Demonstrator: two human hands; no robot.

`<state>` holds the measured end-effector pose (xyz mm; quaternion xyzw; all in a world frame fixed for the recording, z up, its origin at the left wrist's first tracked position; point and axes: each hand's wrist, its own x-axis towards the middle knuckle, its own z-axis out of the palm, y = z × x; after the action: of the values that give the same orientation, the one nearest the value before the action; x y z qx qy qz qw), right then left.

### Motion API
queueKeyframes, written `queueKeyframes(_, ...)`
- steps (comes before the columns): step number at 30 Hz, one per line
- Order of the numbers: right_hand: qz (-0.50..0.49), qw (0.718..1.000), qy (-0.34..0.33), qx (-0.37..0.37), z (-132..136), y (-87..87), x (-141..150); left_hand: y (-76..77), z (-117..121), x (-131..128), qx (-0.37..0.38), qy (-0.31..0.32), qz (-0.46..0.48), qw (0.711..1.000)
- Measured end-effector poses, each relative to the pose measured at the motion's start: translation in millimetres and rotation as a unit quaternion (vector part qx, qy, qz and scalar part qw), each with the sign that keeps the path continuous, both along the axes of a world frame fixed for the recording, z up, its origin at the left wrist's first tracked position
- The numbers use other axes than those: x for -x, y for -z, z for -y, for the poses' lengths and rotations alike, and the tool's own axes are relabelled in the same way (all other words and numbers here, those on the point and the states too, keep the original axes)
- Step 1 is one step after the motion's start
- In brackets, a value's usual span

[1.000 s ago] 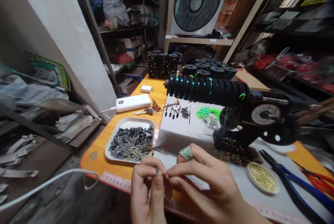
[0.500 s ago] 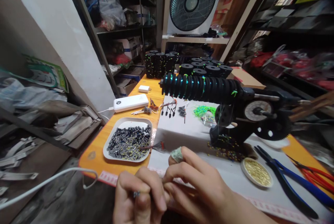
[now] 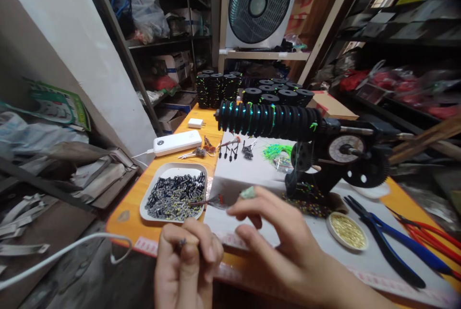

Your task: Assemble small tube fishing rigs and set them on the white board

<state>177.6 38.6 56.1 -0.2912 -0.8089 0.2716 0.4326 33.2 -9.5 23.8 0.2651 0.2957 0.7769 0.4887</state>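
My left hand [image 3: 189, 266] pinches a small dark piece [image 3: 182, 242]; my right hand [image 3: 284, 237], fingers parted, beside it. Tray [image 3: 182, 170] beyond left fingers.

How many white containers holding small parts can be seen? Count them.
2: the square tray beyond the left hand, and the round dish left of the blue-handled pliers. The machine may hide others.

1 head view, forward-down, close above table [image 3: 130, 206]

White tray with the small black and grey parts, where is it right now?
In the head view, the white tray sits left of centre on the orange tabletop, between the white power bank and the left hand.
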Motion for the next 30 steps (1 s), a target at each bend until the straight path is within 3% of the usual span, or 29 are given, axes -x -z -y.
queueKeyframes(3,-0.043,0.997,0.048,0.033,-8,-0.8,-7,4.2,-6,14,-0.014,0.011,-0.041,0.999)
queueKeyframes(6,-0.07,0.994,0.07,0.045,-13,-3.2,-15,6.6,-9,24,0.019,0.025,-0.082,0.996)
queueKeyframes(11,-0.055,0.99,0.129,0.034,-4,-22.0,-21,4.7,-8,20,0.067,0.044,-0.06,0.995)
queueKeyframes(15,0.053,0.996,0.049,0.051,11,-34.5,-6,3.4,-5,11,0.07,0.07,-0.062,0.993)
queueKeyframes(17,0.057,0.995,0.022,0.076,15,-34.6,6,3.5,-3,8,0.084,0.062,-0.059,0.993)
queueKeyframes(22,0.008,0.997,0.022,0.078,16,-25.3,27,3.9,4,1,0.094,0.031,-0.064,0.993)
queueKeyframes(27,0.015,0.998,0.026,0.054,23,-11.0,29,6.1,6,-9,0.035,-0.055,-0.026,0.998)
queueKeyframes(30,0.037,0.997,0.013,0.069,25,-6.4,23,11.9,3,-6,0.004,-0.05,-0.024,0.998)
